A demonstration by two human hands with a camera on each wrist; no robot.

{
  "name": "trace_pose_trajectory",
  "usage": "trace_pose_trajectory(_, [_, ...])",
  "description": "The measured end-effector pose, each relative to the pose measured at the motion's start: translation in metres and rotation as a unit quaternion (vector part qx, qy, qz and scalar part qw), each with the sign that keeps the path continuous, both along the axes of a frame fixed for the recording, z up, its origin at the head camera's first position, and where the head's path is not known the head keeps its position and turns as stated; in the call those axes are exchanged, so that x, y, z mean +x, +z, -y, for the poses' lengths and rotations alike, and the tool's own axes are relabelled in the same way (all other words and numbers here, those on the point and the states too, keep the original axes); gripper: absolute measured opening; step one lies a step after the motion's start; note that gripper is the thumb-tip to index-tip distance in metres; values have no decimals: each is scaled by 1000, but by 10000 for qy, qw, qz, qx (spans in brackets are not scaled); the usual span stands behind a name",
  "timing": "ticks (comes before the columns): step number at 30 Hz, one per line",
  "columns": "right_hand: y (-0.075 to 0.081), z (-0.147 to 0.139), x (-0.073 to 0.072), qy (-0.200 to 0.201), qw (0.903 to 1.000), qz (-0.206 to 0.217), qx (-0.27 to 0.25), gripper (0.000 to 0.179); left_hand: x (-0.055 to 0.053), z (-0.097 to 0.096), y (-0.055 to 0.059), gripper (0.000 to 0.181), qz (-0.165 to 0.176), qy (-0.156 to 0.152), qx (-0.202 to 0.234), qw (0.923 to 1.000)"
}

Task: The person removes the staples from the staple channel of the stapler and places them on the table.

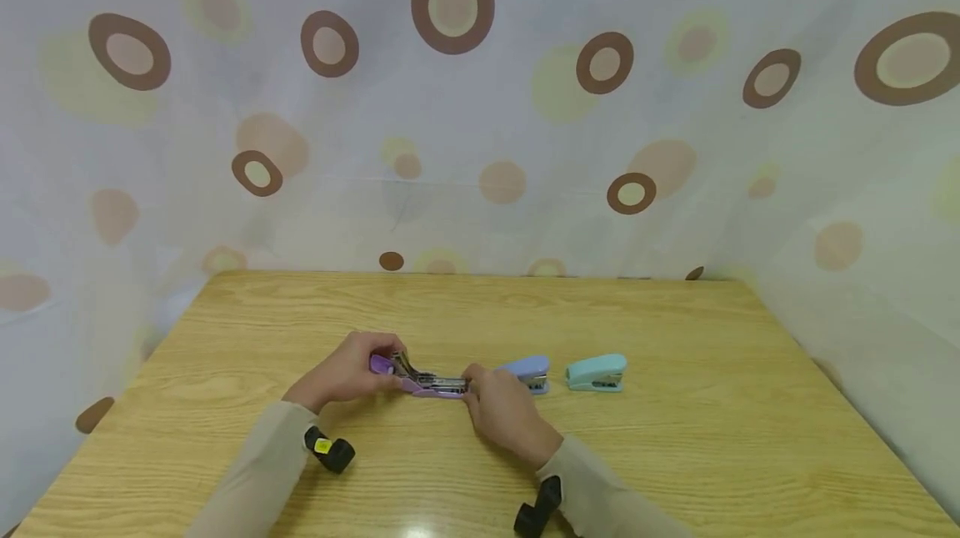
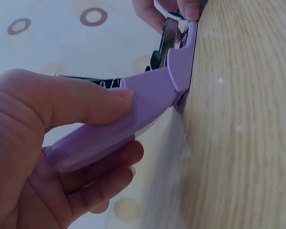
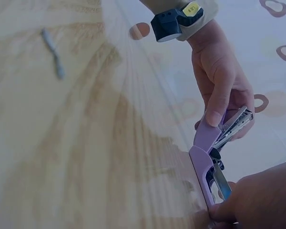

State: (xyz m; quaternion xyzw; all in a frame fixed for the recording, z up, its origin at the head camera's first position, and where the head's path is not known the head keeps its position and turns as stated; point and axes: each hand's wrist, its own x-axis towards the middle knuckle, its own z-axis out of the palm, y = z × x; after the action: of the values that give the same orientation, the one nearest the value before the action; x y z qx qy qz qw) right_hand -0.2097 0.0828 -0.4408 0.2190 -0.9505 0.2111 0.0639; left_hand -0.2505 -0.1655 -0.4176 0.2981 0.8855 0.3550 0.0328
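A purple stapler (image 1: 441,394) lies on the table, swung wide apart at its hinge so that its metal parts show. My left hand (image 1: 345,369) grips its raised top cover; in the left wrist view the thumb presses one side of that purple cover (image 2: 150,98) and the fingers curl beneath. With thumb and fingers, my right hand (image 1: 506,414) pinches the far end of the base (image 3: 201,167), which is partly hidden behind the hand. Just beyond the right hand sits a blue stapler (image 1: 532,367), its left end covered.
To the right of the blue stapler stands a teal stapler (image 1: 596,371), closed. Both rest on a wood-grain table (image 1: 712,438). A pale curtain (image 1: 510,129) with brown and yellow circles hangs behind the table and along its sides.
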Motion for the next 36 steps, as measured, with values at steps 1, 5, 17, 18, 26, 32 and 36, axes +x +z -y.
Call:
trace_pose_trajectory(1, [0, 1, 0, 9, 10000, -37, -17, 18, 1, -1, 1, 22, -64, -12, -42, 10000])
trace_pose_trajectory(5, [-1, 1, 0, 96, 9998, -180, -36, 18, 2, -6, 6, 28, -223, -120, -211, 9995])
trace_pose_trajectory(17, [7, -2, -3, 778, 9967, 143, -204, 18, -5, -32, 19, 15, -108, -764, -616, 9951])
trace_pose_trajectory(18, [7, -2, -3, 768, 9967, 77, -231, 16, -5, -35, 20, 15, -186, -756, -746, 9942])
trace_pose_trajectory(26, [7, 2, -3, 752, 9963, -362, -197, 7, -1, -52, 24, 30, -815, -545, -1908, 9767])
trace_pose_trajectory(32, [9, 3, -5, 659, 9975, -220, -102, 6, 2, -55, 29, 20, -714, -731, -2257, 9688])
trace_pose_trajectory(36, [7, 3, -7, 625, 9978, -211, -66, 5, 2, -55, 33, 19, -660, -822, -2307, 9673])
